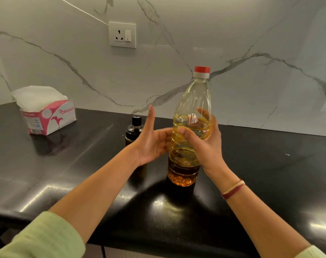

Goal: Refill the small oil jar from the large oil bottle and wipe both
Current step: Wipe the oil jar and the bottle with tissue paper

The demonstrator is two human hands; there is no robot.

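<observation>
A large clear plastic oil bottle point(191, 101) with a red cap stands upright on the black counter point(65, 174), a little over half full of yellow oil. My right hand point(207, 146) grips its middle, thumb in front and fingers wrapped behind. My left hand point(151, 142) is beside the bottle's left side with the thumb up and straight fingers touching the bottle. Behind my left hand stands the small dark oil jar point(134, 130) with a black cap, partly hidden by that hand.
An open pink and white Origami tissue box point(46, 112) sits at the back left of the counter. A marble backsplash with a wall socket point(122, 35) runs behind. The counter's front edge is close to my body.
</observation>
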